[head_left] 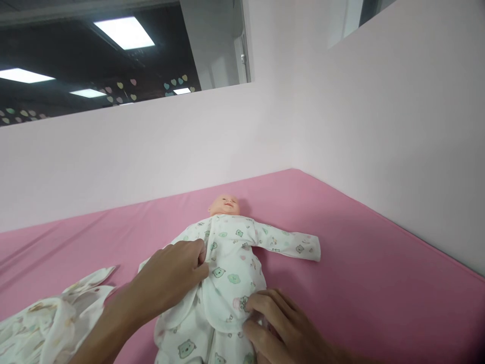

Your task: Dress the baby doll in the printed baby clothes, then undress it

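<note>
A baby doll (pixel 226 205) lies face up in a white baby jacket (pixel 235 263) printed with green bears, over matching pants (pixel 189 344). One sleeve (pixel 291 244) stretches out to the right; the other is partly covered by my left arm. My left hand (pixel 182 268) is closed at the middle of the chest, fingers curled on the jacket's front edge. Low on the right side of the jacket, my right hand (pixel 282 321) touches the cloth near the hem. Its thumb and forefinger are apart, with a bit of white fabric showing between them.
A second printed white baby garment (pixel 53 323) lies bunched at the left. Under everything is a pink padded mat (pixel 359 293), bounded by white walls (pixel 151 162) at the back and right. A window (pixel 94 55) above reflects ceiling lights.
</note>
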Action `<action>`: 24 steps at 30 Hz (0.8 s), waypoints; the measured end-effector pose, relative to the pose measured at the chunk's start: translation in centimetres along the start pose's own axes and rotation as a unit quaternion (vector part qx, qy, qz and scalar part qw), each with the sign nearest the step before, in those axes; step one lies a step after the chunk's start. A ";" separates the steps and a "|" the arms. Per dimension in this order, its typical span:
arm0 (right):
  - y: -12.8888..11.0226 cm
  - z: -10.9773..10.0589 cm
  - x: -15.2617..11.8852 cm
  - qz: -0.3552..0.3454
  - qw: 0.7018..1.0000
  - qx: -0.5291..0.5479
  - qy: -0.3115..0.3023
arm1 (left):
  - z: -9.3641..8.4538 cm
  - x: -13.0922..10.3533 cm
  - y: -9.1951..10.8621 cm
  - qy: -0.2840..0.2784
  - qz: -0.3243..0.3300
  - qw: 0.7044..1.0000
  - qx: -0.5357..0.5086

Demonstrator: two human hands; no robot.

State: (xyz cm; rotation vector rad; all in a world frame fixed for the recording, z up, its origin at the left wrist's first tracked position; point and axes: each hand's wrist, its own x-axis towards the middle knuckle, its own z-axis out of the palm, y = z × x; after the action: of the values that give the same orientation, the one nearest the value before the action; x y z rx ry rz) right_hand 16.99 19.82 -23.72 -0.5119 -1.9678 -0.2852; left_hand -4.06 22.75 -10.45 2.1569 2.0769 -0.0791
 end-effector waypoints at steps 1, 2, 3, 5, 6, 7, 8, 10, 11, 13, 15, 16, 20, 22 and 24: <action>0.0 0.1 -0.1 0.001 1.000 -0.002 0.001 | 0.0 0.1 -0.1 -0.002 0.001 1.000 -0.007; 0.0 0.2 -0.1 0.000 1.000 -0.004 -0.003 | 0.0 0.1 -0.2 -0.005 0.004 1.000 -0.015; 0.0 0.1 -0.1 -0.002 1.000 -0.007 -0.005 | 0.0 0.2 -0.3 -0.007 0.008 1.000 -0.022; 0.0 0.0 0.1 -0.002 1.000 -0.009 -0.003 | -0.1 0.3 -0.6 -0.011 0.015 0.999 -0.034; -0.1 0.0 0.2 0.006 1.000 -0.011 -0.015 | -0.1 0.4 -0.8 -0.014 0.019 0.999 -0.041; -0.1 -0.1 0.2 0.011 1.000 -0.010 -0.025 | -0.1 0.4 -0.9 -0.014 0.023 0.998 -0.052; -0.1 -0.2 0.3 0.014 0.999 -0.010 -0.033 | -0.1 0.4 -1.0 -0.014 0.028 0.997 -0.065; -0.2 -0.3 0.4 0.010 0.999 -0.009 -0.029 | -0.1 0.4 -1.1 -0.020 0.034 0.996 -0.086; -0.3 -0.4 0.4 0.008 1.000 -0.008 -0.022 | -0.1 0.4 -1.1 -0.019 0.037 0.995 -0.092; -0.5 -0.7 0.5 0.015 0.999 -0.005 -0.030 | 0.0 0.4 -1.1 -0.016 0.037 0.995 -0.091; -0.6 -1.0 0.6 0.031 0.997 -0.003 -0.063 | 0.0 0.4 -0.8 -0.014 0.028 0.996 -0.079; -0.7 -1.1 0.6 0.035 0.997 -0.002 -0.072 | 0.0 0.4 -0.7 -0.010 0.025 0.997 -0.071; -0.6 -0.9 0.6 0.024 0.999 0.000 -0.036 | 0.2 0.1 -0.1 0.019 0.012 0.999 -0.023; -0.4 -0.6 0.4 0.024 0.999 0.004 -0.036 | 0.4 -0.1 0.1 0.030 0.013 0.999 0.007; -0.2 -0.4 0.2 0.024 0.999 0.007 -0.046 | 0.7 -0.3 0.2 0.037 0.012 0.998 0.046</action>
State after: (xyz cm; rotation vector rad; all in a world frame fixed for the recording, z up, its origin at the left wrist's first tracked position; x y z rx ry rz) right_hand 17.13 19.50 -23.40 -0.5714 -2.0425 -0.2213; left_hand -3.83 22.39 -11.06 2.2708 2.1276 -0.0956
